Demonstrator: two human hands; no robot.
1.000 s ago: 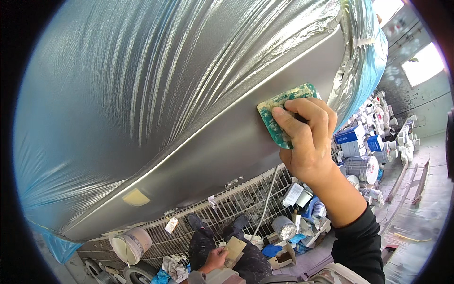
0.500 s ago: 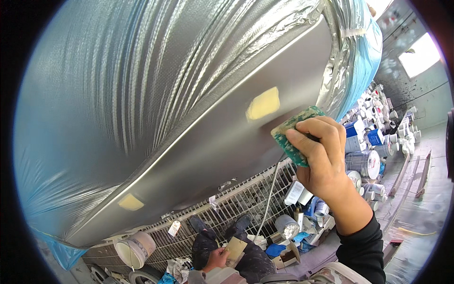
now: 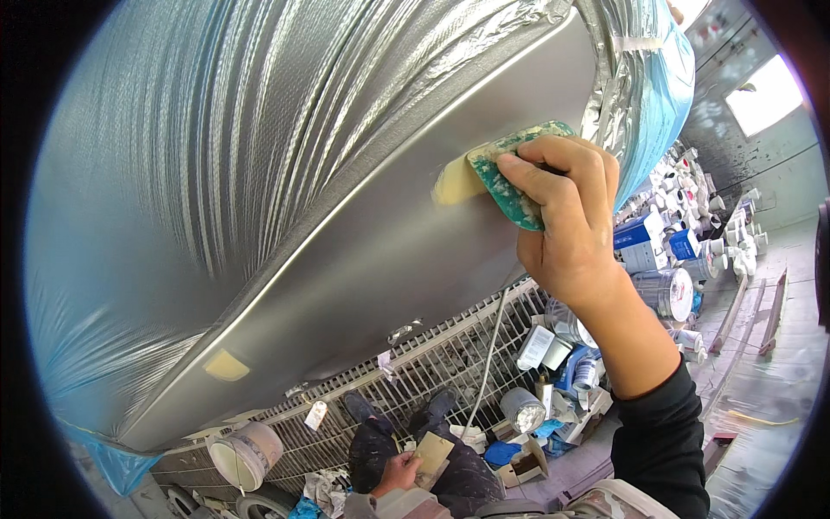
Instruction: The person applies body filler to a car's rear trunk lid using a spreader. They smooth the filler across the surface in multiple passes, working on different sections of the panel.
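Pinched in my right hand is a green, putty-smeared plastic spreader. Its edge lies against a grey car body panel, over the right part of a pale yellow putty patch. A second yellow putty patch shows lower left on the same panel. Low in the picture, in front of my legs, my left hand grips a flat beige plate; I cannot tell whether it is a spreader or a mixing board. Some of this plate's lower part is hard to make out.
Wrinkled masking film covers the vehicle around the panel. Below is a metal floor grating. A white bucket stands at lower left. Several cans and boxes clutter the right side. A thin hose crosses the grating.
My right hand has moved up and left with the spreader, from beside the upper putty patch onto its right part. My left hand stays low with the beige plate.
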